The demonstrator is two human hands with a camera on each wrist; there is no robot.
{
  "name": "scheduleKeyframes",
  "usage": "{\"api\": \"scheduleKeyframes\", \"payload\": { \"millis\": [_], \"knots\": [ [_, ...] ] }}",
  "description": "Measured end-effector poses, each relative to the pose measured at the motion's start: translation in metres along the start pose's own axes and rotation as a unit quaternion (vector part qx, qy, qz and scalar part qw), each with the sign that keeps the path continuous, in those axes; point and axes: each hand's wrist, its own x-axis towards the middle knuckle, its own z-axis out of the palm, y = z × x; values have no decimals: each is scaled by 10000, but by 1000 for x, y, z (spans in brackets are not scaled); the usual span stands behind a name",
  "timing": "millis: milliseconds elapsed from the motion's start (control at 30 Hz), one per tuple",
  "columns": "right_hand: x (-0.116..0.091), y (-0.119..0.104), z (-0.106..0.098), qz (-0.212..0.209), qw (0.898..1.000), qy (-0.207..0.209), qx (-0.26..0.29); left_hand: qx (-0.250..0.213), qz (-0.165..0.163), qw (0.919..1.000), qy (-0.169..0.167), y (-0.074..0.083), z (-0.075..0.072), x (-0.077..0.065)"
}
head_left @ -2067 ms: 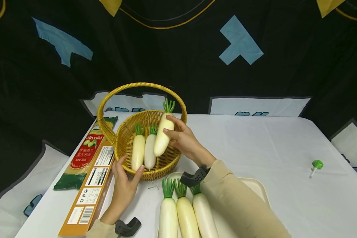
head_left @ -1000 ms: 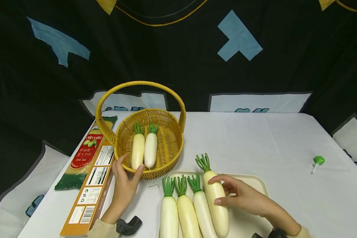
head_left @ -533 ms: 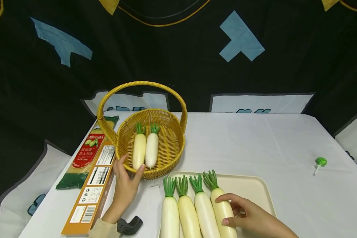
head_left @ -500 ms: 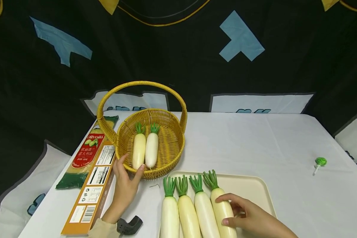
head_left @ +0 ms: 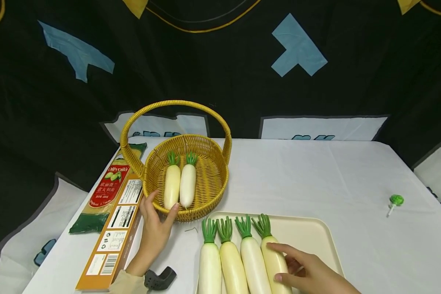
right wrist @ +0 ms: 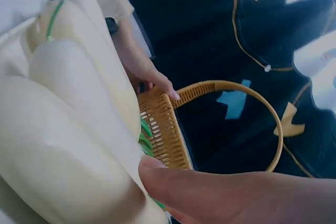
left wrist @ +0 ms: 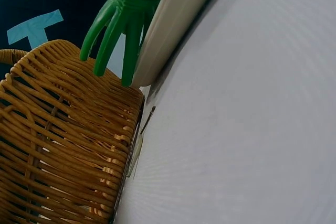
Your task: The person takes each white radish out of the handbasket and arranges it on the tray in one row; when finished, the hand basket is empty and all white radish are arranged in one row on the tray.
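Observation:
My right hand (head_left: 308, 269) holds the rightmost white radish (head_left: 272, 255) by its right side, thumb and fingers on its skin, as it lies in a row of several radishes on the cream tray (head_left: 316, 232). In the right wrist view, my thumb (right wrist: 210, 187) lies close over the pale radishes (right wrist: 63, 156). At the near left side of the yellow wicker basket (head_left: 209, 175), my left hand (head_left: 156, 232) grips the rim with thumb and fingers. Inside lie a creamy radish (head_left: 172, 185) and a whiter radish (head_left: 188, 185), both with green stalks.
An orange box (head_left: 110, 245) and an Olivoila pasta bag (head_left: 106, 192) lie left of the basket. A green lollipop (head_left: 396, 200) sits far right on the white table (head_left: 286, 175). A dark curtain (head_left: 220, 73) hangs behind.
My right hand has carried a radish from over the basket down to the tray. It then shifted slightly nearer the row. The left hand has stayed at the basket.

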Motion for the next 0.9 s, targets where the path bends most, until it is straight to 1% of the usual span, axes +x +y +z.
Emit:
{"api": "scheduleKeyframes", "payload": {
  "millis": [133, 233, 300, 367, 467, 533, 633, 700, 733, 767, 833, 867, 900],
  "knots": [
    [1, -4, 1, 40, 9990, -41, -433, -19, 34, 10000, 12, 1, 0, 1],
    [2, -8, 2, 440, 9953, -79, -855, -26, 37, 10000, -15, 1, 0, 1],
    [1, -10, 3, 701, 9906, -103, -1169, -10, 32, 10000, -13, 0, 1, 1],
    [0, -11, 4, 861, 9832, -90, -1605, -3, 29, 10000, 13, 0, 1, 1],
    [0, -13, 5, 866, 9728, 24, -2149, -2, 41, 10000, 43, 0, 1, 1],
    [-1, -13, 5, 792, 9687, 149, -2347, 9, 36, 10000, 39, 0, 1, 1],
    [-1, -17, 2, 788, 9696, 351, -2291, 40, 29, 10000, 36, 0, 1, 0],
    [-1, -21, 0, 667, 9711, 633, -2203, 54, 15, 10000, 52, 0, 1, 0],
    [0, -23, -2, 608, 9731, 836, -2060, 55, 14, 10000, 54, 0, 0, 0],
    [2, -25, -3, 534, 9755, 1070, -1849, 45, 11, 10000, 46, 0, 0, 0],
    [6, -30, -7, 128, 9775, 1582, -1387, 38, 3, 10000, 24, 0, -1, 0],
    [8, -31, -9, -74, 9795, 1743, -1003, 45, -7, 10000, 12, 0, -1, 0],
    [12, -33, -12, -267, 9820, 1806, -492, 54, -11, 10000, 9, 1, -2, 0]
  ]
}}
